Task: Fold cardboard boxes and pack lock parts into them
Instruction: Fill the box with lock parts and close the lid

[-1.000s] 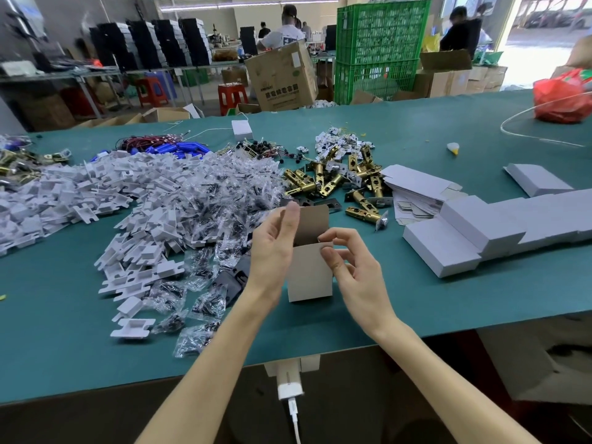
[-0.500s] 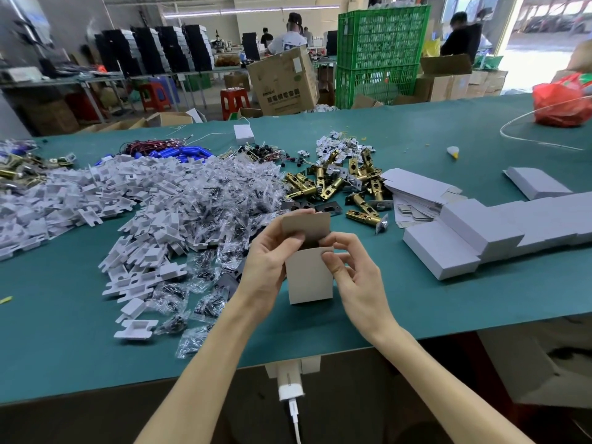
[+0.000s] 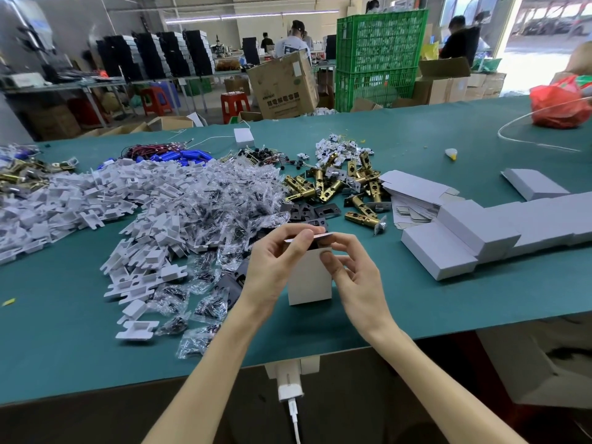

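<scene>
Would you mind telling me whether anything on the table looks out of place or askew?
Mostly ordinary work clutter. One white box lies alone, angled, behind the row of folded boxes on the right, and a small yellow scrap sits by itself near the left edge.

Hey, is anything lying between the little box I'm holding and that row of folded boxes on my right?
Nothing visible does. The left hand and right hand hold the white box; between it and the folded boxes there is only bare green table. The nearest brass latch lies farther back, off that line.
</scene>
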Demonstrator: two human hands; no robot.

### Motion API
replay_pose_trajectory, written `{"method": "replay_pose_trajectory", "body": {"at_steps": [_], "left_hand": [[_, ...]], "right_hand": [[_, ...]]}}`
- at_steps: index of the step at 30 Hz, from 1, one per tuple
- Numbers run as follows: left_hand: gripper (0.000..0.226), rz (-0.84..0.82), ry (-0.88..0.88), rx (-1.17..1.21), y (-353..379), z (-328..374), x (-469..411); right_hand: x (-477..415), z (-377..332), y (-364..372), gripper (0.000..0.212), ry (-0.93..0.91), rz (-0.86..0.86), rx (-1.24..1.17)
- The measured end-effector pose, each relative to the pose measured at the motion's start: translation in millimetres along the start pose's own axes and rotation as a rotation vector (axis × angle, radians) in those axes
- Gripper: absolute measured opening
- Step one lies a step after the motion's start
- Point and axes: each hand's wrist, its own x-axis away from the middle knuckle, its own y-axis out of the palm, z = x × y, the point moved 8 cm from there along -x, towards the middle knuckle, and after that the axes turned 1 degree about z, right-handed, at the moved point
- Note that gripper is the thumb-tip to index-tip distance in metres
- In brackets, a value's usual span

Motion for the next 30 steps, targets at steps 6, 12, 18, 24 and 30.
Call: {"method": "replay_pose_trajectory", "body": {"at_steps": [6,12,18,24,30], "left_hand": [[0.015,-0.004,0.077,-0.128,-2.7,6.5,0.6],[0.017,-0.013,0.108,-0.117,-0.9,5.2,2.9],[0.019,-0.064,0.094,-0.111,-2.8,1.6,4.5],[0.026,-0.097,0.091,-0.123,-1.1,1.7,6.6],[0.030,-0.100,0.076,-0.132,-1.2,0.1,6.5]], "right_hand": [[1.6,-2.2,-3.2,0.027,0.009,0.046,-0.041],[2.3,-7.9,-3.5,0.041,-0.032,0.021,0.033],[3.3,-6.9,-2.1,0.030,-0.059,0.014,0.070],[4.3,-12.3,-2.4,0.023,-0.096,0.006,0.097],[2.8,-13.2,-2.5,0.023,-0.104,-0.022,0.130]]}}
